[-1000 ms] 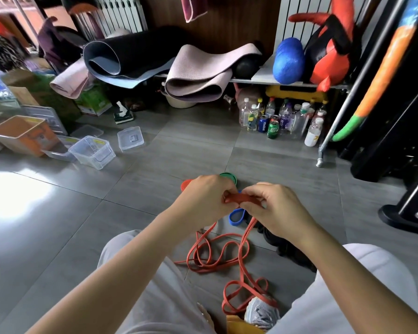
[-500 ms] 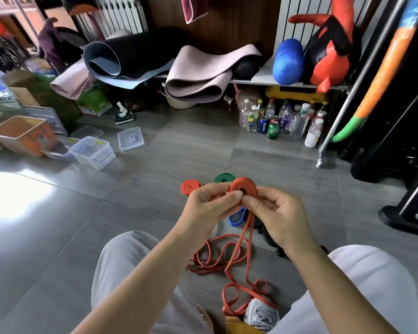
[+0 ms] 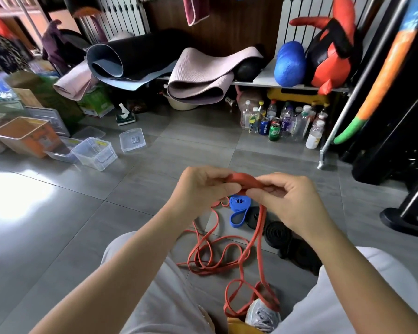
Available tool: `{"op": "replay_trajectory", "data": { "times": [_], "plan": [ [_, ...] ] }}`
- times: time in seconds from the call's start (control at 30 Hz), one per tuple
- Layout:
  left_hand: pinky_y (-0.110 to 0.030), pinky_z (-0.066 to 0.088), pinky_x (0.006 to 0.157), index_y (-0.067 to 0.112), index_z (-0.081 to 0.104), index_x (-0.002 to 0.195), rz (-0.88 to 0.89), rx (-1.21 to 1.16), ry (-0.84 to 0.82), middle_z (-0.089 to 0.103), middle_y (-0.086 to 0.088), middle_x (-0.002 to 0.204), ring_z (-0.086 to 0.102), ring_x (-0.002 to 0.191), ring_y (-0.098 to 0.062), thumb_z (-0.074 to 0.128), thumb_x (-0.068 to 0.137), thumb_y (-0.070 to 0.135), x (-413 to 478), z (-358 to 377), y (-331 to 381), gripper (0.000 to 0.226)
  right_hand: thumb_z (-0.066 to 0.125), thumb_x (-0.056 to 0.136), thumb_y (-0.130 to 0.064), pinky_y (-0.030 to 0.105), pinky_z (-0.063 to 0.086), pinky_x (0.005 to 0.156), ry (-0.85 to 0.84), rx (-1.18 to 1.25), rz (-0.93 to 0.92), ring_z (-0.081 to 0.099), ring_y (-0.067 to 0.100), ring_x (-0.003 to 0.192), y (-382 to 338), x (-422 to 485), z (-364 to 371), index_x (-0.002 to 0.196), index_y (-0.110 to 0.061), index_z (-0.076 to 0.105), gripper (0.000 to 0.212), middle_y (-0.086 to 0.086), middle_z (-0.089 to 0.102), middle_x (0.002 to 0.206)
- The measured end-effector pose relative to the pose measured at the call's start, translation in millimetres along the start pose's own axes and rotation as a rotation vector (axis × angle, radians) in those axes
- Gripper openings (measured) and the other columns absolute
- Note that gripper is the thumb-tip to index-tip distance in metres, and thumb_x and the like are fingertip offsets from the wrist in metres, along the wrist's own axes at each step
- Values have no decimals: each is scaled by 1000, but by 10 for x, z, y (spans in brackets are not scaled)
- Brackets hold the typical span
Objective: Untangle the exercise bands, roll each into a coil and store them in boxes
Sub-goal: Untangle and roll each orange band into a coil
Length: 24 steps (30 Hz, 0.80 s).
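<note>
My forearms reach in from the lower corners and my two hands meet above my lap. My left hand (image 3: 203,189) curls its fingers round one end of a flat, partly rolled red rubber exercise band (image 3: 245,180). My right hand (image 3: 287,201) pinches the other end between thumb and fingers. The hands are close together and both grip the roll, which lies roughly level between them.

Below my right hand the unrolled length drops as two strands. It spreads in loose loops on the floor between my knees, and the nearest loop lies over the toe of my grey sports shoe (image 3: 263,314).

On the floor just beyond my hands sits a blue rubber band coil (image 3: 239,203) with a loop trailing from it. Coiled black rubber bands (image 3: 276,233) lie beside it to the right.

A broad stretch of glossy grey floor tiles (image 3: 82,213) runs leftward, carrying a bright patch of glare. Across it stand a clear plastic box (image 3: 94,153), a clear plastic lid (image 3: 132,139) lying flat just beside it, and an orange plastic tub (image 3: 24,136). To the right the room is tighter — a silver metal rack leg (image 3: 323,153) stands near, with dark gym equipment past it.

At the back a low shelf holds rolled exercise mats (image 3: 198,75), pink and dark, and a blue padded cylinder (image 3: 290,63). Plastic bottles and drink cans (image 3: 275,121) stand in a cluster under the shelf.
</note>
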State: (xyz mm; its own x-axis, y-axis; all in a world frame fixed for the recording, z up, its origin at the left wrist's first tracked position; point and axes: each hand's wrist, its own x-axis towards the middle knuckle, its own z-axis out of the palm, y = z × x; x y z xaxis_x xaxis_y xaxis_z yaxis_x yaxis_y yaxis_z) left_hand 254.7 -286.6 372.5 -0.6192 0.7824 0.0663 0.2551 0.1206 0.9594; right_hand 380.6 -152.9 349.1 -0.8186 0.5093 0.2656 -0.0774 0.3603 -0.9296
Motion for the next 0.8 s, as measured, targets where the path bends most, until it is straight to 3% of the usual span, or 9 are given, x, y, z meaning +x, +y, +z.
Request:
{"op": "replay_trajectory", "data": {
  "times": [0.07, 0.13, 0.23, 0.3, 0.4, 0.47, 0.57, 0.7, 0.8],
  "plan": [
    [-30, 56, 73, 9, 73, 95, -42, -264, -5, 72, -13, 85, 65, 76, -22, 69, 76, 6, -10, 43, -44, 19, 76, 69, -31, 18, 55, 64, 28, 124, 18, 71, 10, 73, -13, -22, 32, 83, -41, 72, 18, -9, 74, 80],
    [-29, 56, 80, 11, 75, 93, -101, -521, -38, 72, -12, 91, 67, 83, -20, 67, 73, 13, -37, 113, -86, 22, 73, 64, -42, 21, 56, 63, 69, 198, 42, 72, 12, 73, 3, -55, 97, 82, -42, 73, 18, -8, 74, 79],
    [-23, 57, 72, 11, 75, 92, -147, -723, -51, 73, -8, 88, 69, 78, -14, 66, 73, 13, -55, 196, -125, 21, 70, 68, -38, 17, 53, 59, 133, 285, 57, 71, 11, 73, 55, -89, 171, 83, -43, 73, 16, -8, 74, 79],
    [-30, 57, 71, 14, 72, 93, -143, -591, -19, 72, -6, 85, 68, 75, -16, 68, 74, 13, -48, 222, -120, 19, 70, 72, -33, 16, 53, 59, 135, 262, 64, 71, 11, 72, 75, -87, 156, 81, -42, 73, 14, -7, 74, 78],
    [-26, 51, 72, 36, 58, 108, 129, 139, 39, 62, 12, 100, 62, 81, -6, 73, 79, 9, -30, 81, -54, 42, 73, 78, -15, 27, 56, 68, 32, 109, 90, 71, 16, 74, 96, -52, 63, 78, -40, 72, 25, -4, 74, 78],
    [-22, 50, 75, 39, 54, 120, 377, 577, -61, 55, 18, 105, 56, 85, -1, 69, 83, 17, -9, -22, 67, 46, 73, 79, -12, 31, 55, 75, -64, -73, 92, 71, 13, 75, 85, -5, 5, 82, -36, 72, 24, -6, 74, 79],
    [-36, 50, 79, 30, 64, 113, 461, 886, -234, 63, 9, 101, 58, 91, -12, 56, 89, 19, 44, -69, 247, 28, 74, 79, -18, 25, 52, 69, -151, -294, 37, 64, 2, 68, 16, 96, -51, 86, -33, 73, 17, -17, 68, 72],
    [-26, 44, 77, 24, 67, 110, 427, 791, -193, 62, 14, 88, 53, 83, -4, 61, 84, 9, 97, -43, 371, 31, 74, 77, -22, 14, 44, 59, -158, -392, -41, 58, -2, 60, -147, 236, -156, 77, -44, 70, 23, -20, 64, 66],
    [-22, 50, 80, 23, 70, 102, 339, 410, -32, 63, 18, 85, 63, 82, -7, 67, 79, 0, 137, -43, 474, 33, 77, 72, -18, 13, 50, 64, -107, -121, -74, 65, 0, 65, -349, 329, -276, 76, -48, 71, 32, -15, 72, 75]
  ]
}}
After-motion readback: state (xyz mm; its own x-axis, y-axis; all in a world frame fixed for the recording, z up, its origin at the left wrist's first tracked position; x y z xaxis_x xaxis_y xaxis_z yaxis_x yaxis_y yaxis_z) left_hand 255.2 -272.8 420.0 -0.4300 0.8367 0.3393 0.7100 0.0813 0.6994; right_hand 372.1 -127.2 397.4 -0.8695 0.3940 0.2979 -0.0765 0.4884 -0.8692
